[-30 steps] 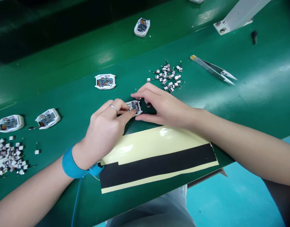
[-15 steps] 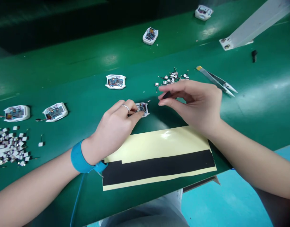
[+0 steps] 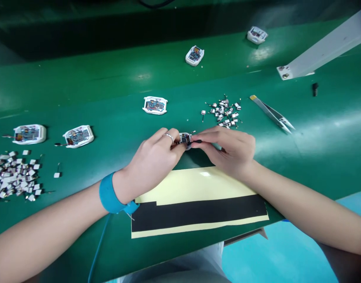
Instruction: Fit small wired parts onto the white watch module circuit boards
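White circuit housing (image 3: 185,139) held
My left grip (image 3: 156,161) clasps it; beside it, my right grip (image 3: 231,150) pinches a black piece (image 3: 198,141).

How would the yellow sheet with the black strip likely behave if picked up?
The yellow sheet looks thin, so it would probably flex. Its glossy highlight suggests it may slide easily. Lying flat, it seems unlikely to tip.

A small white casing (image 3: 187,146), open side up with a dark circuit board (image 3: 185,138) showing, is gripped at its left end by the left hand (image 3: 155,162), while a small black piece (image 3: 198,141), pinched in the right hand (image 3: 231,150), points toward its right edge, contact between them unclear.
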The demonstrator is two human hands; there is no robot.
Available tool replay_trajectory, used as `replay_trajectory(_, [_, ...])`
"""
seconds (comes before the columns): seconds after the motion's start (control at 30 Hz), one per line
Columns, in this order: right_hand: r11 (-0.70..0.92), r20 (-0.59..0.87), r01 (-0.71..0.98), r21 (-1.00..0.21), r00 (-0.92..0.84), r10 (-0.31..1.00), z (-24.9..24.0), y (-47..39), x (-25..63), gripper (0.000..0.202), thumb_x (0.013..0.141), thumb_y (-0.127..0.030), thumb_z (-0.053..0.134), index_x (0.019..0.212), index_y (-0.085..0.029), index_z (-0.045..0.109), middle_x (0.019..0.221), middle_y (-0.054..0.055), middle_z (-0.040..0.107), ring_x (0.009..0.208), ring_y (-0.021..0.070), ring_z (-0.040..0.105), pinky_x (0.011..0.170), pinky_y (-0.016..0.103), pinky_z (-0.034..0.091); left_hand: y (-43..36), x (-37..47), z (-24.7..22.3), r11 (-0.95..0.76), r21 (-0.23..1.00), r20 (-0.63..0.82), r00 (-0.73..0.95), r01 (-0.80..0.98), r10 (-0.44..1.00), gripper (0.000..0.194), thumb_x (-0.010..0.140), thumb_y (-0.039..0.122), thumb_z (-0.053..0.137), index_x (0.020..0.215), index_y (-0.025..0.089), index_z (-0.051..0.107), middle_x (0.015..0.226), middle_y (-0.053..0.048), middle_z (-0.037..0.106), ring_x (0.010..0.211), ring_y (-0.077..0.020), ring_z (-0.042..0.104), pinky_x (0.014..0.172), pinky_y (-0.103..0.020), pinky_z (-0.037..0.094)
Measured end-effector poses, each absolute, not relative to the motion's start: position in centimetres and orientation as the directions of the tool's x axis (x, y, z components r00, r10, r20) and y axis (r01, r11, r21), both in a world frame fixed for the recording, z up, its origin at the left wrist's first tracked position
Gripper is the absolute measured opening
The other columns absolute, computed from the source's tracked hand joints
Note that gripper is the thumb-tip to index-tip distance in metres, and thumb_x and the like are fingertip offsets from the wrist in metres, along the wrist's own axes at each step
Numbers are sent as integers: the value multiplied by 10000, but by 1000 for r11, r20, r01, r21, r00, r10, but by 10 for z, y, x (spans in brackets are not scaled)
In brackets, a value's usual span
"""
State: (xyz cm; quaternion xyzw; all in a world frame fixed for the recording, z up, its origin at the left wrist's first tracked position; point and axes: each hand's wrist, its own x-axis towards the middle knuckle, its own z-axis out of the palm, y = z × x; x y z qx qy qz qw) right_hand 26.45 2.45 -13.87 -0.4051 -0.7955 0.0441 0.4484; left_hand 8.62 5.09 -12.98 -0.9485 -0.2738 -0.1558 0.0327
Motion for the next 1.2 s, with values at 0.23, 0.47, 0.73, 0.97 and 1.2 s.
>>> replay_trajectory(0.23, [637,652,651,-412,-277,706,-142,21,260,94,770,-116,554,786,-209,550,681,29,624,608,113,592,487,219,479,49,87,-128,-833,57,245,801,550,546,275,853,95,370,845,160,637,799,-55,552,770,-171,511,627,-254,453])
replay_trajectory(0.47, [620,615,590,-517,-247,749,-147,24,259,116,750,-106,568,744,-196,494,660,14,589,609,115,566,500,225,462,53,85,-129,-850,89,264,811,519,523,246,852,112,389,859,138,633,822,-78,563,875,-210,512,714,-304,478])
replay_trajectory(0.73, [457,478,484,-746,-88,874,-135,41,278,66,876,-157,352,825,-199,353,748,16,509,714,113,568,628,255,482,42,86,-110,-783,162,87,782,600,617,384,835,142,440,1211,72,421,1009,-129,565,877,-215,551,737,-336,498])
replay_trajectory(0.97, [565,401,668,-485,-405,822,-124,41,275,60,822,-180,482,833,-159,537,742,33,538,676,122,501,594,245,433,64,75,-109,-699,396,103,728,595,678,711,739,122,576,1337,103,191,1226,-142,455,1131,-255,420,946,-393,392])
replay_trajectory(1.2, [638,421,759,-127,-541,728,-133,45,256,204,855,-201,429,769,-130,599,739,65,553,649,152,473,601,290,420,77,75,-129,-630,546,86,711,552,698,629,778,189,560,1320,187,241,1136,-86,567,1065,-222,501,884,-396,443])
